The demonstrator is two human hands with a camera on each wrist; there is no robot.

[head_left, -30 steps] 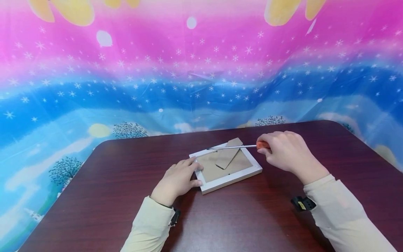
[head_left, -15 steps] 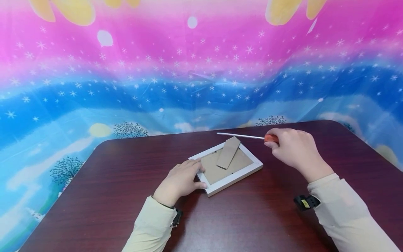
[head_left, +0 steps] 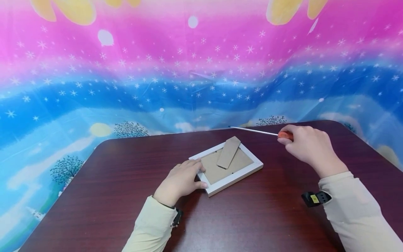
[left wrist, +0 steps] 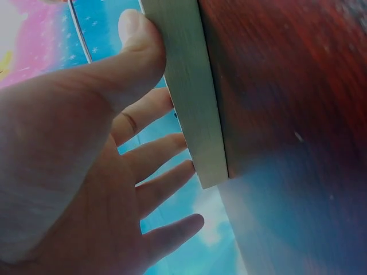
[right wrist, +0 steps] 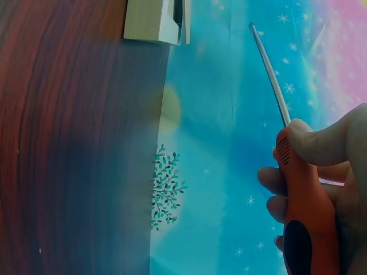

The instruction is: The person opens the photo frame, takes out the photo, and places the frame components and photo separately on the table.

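Observation:
A white picture frame [head_left: 233, 180] lies back side up on the table, its brown backing board [head_left: 211, 171] and cardboard stand flap [head_left: 229, 152] showing. My left hand [head_left: 179, 182] rests on the frame's left end; in the left wrist view its fingers are straight, thumb and fingertips at the wooden edge [left wrist: 189, 91]. My right hand [head_left: 310, 147] grips a screwdriver by its orange handle [head_left: 285, 135]. The thin metal shaft [head_left: 255, 131] points left, beyond the far side of the frame and apart from it. In the right wrist view the handle [right wrist: 309, 195] has a black inset.
The dark red-brown wooden table [head_left: 126, 182] has rounded far corners. Behind it hangs a cloth backdrop [head_left: 195, 87] in pink and blue with snowflakes and trees. A black strap [head_left: 316, 198] sits on the right wrist.
The screwdriver in my right hand has lifted off the frame and moved right and away. The stand flap, earlier behind the shaft, shows fully. The frame has turned slightly; my left hand stays on it.

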